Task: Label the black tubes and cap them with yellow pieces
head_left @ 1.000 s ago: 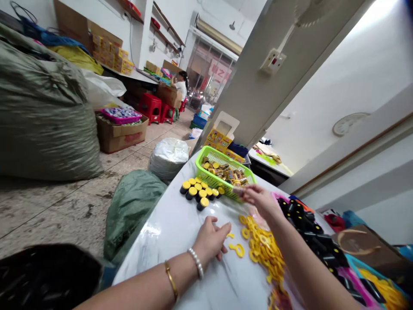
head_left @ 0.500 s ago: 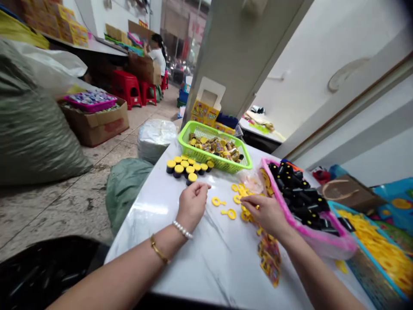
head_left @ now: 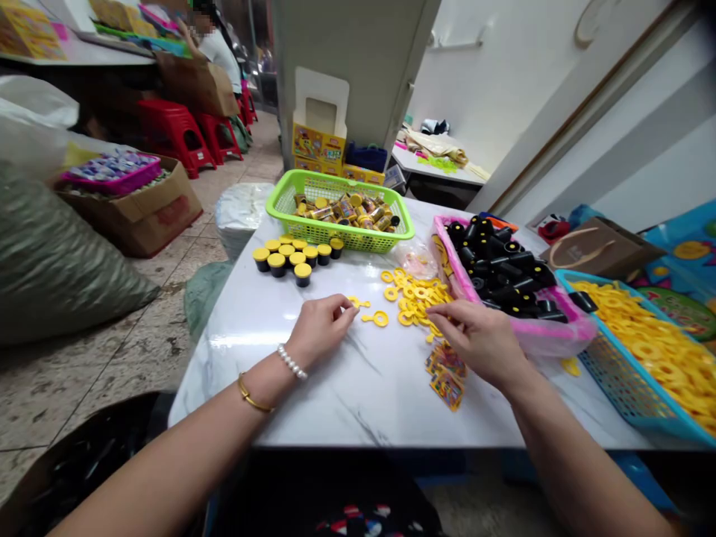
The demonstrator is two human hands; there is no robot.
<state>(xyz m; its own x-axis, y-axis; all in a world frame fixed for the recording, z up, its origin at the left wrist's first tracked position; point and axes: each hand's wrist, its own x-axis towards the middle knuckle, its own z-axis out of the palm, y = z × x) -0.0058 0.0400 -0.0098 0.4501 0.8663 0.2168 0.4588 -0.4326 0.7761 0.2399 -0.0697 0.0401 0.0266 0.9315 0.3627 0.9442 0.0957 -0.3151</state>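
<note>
My left hand [head_left: 321, 326] is closed, thumb and forefinger pinched together beside a small yellow ring wand [head_left: 364, 303] on the table; whatever the pinch holds is hidden. Close to it lies another ring wand [head_left: 380, 319]. My right hand [head_left: 481, 339] is also closed, with its fingertips at the edge of a pile of yellow ring wands [head_left: 417, 292]; what they grip is too small to tell. Under that hand lie several colourful printed pieces [head_left: 447, 385]. Several black pots with yellow lids [head_left: 303, 273] stand grouped beyond my left hand.
A green basket [head_left: 280, 216] of small yellow-labelled bottles stands at the back. To the right are a pink-rimmed basket [head_left: 582, 328] of black bottles and a blue basket [head_left: 620, 403] of yellow rings. A person [head_left: 221, 56] sits far left, near red stools [head_left: 173, 130].
My view has tilted down and turned right, so the table edge and my lap show. My left hand is now nearer the two loose wands; my right hand remains at the pile.
</note>
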